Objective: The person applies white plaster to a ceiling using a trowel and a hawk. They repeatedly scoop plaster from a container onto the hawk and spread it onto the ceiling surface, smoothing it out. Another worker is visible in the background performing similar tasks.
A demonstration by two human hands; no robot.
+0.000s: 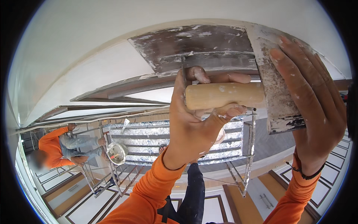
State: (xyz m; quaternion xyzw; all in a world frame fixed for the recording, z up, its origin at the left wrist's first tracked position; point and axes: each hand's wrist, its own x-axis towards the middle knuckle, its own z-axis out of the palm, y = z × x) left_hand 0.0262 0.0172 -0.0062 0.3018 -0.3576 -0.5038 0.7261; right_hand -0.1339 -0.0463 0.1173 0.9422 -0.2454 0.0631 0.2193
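Across the top, from ten o'clock round to two, I see a smooth white ceiling [93,26] curving over everything. Below, at six o'clock, lies a slatted metal platform [149,140] spattered with white, framed by a tubular metal scaffold [247,164]. Between eight and nine o'clock a co-worker in an orange long-sleeved top [56,143] and grey-blue trousers sits near the platform's left end. At eight o'clock, on that end, stands a pale round bucket [123,150] with greyish stuff inside.

Up close, just above the middle, is a broad, dark steel trowel [194,43] streaked with white. Its rectangular blade lies toward twelve o'clock, the long axis running roughly nine to three. The wearer's left hand [197,115] is clamped on its thick, pale wooden handle [223,95], fingers curled over the far side and thumb along the near one. The handle lies level too, its rounded end pointing to nine o'clock, the other toward three.

Toward two o'clock the right hand [309,86] grips a flat, rectangular, whitish-crusted metal scraper [274,89], fingers close together over its face; the thumb is hidden. This scraper's long axis runs from just past twelve down toward half past five, across the trowel's right end; I can't tell whether the two touch. A thin dark bracelet [307,176] circles the right wrist.
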